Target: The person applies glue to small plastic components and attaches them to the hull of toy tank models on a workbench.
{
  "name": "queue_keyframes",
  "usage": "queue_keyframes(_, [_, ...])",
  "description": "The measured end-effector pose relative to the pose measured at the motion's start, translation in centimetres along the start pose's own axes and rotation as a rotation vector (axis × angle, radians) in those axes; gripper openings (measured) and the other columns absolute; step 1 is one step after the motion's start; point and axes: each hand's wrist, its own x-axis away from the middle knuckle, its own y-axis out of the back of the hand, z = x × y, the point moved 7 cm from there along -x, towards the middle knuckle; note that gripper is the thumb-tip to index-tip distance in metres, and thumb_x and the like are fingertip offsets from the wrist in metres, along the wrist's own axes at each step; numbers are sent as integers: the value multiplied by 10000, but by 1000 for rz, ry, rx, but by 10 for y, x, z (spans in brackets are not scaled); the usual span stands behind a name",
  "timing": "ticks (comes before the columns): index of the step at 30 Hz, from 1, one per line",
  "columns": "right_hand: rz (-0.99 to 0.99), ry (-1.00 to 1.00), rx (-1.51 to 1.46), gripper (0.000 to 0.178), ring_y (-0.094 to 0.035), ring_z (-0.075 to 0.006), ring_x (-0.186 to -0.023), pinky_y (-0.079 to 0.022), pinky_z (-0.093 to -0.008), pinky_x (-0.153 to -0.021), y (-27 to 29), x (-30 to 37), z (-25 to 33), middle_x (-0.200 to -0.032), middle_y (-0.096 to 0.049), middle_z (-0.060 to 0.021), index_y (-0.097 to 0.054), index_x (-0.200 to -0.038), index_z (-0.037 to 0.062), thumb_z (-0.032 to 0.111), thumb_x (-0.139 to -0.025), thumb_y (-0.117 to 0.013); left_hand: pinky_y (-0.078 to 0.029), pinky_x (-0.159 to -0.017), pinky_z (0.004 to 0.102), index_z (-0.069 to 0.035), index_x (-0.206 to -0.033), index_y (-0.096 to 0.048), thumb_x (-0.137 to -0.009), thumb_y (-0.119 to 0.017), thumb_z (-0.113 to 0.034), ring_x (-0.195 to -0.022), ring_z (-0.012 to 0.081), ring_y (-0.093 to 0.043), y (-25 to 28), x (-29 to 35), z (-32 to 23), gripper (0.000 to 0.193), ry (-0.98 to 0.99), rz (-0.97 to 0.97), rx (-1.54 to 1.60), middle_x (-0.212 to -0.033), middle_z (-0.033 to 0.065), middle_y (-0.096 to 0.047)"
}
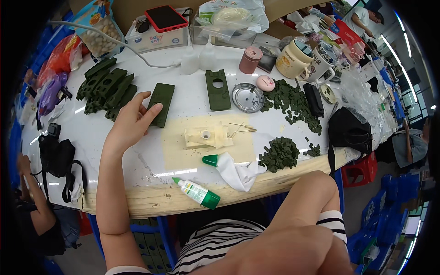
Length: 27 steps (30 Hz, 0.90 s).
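My left hand [131, 120] reaches over the left of the table, thumb and forefinger apart. Its thumb tip overlaps the left edge of a flat dark green rectangular block [163, 103]; whether it touches I cannot tell. Beside it lies a pile of similar green blocks with round holes [106, 87]. My right arm is bent back, and my right hand [279, 250] is large and blurred at the lower edge, fingers hidden. Another holed green block [219, 101] lies farther right. On yellow paper [176, 158] sits a tape-covered holder [206, 136] with thin pins [241, 127].
A green-capped glue bottle [197, 192], white cloth [238, 172], and piles of small green pieces [279, 153] lie near the front. Behind are a metal dish [248, 97], pink tin [250, 60], mugs [293, 59], and a red-cased phone [166, 18]. A black pouch [350, 130] lies right.
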Motion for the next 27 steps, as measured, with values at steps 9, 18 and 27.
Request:
queue_keyframes(9, [-41, -285, -39, 397, -444, -105, -607, -375, -198, -613, -6, 7, -5, -757, -488, -33, -468, -997, 22, 415, -954, -436, -421, -580, 298, 36, -1197, -547, -881, -621, -393, -602, 147, -480, 3, -3, -4, 538, -134, -134, -125, -677, 71, -525])
queue_keyframes(18, [-129, -603, 59, 413, -411, -74, -550, -359, -191, -576, 10, 28, -2, -709, -480, -7, -486, -988, 5, 413, -956, -430, -443, -776, 384, -47, -956, -622, -883, -615, -287, -865, 286, -578, 85, -14, 8, 251, -460, -944, -522, -897, 109, -641])
queue_keyframes(27, [-395, -956, 934, 317, -267, -43, -551, -238, -200, -493, 107, 47, 51, -674, -383, 23, -427, -971, 21, 326, -1014, -351, -426, -820, 433, -67, -973, -646, -912, -532, -390, -930, 315, -589, 97, -32, 44, 348, -255, -873, -614, -920, 125, -647])
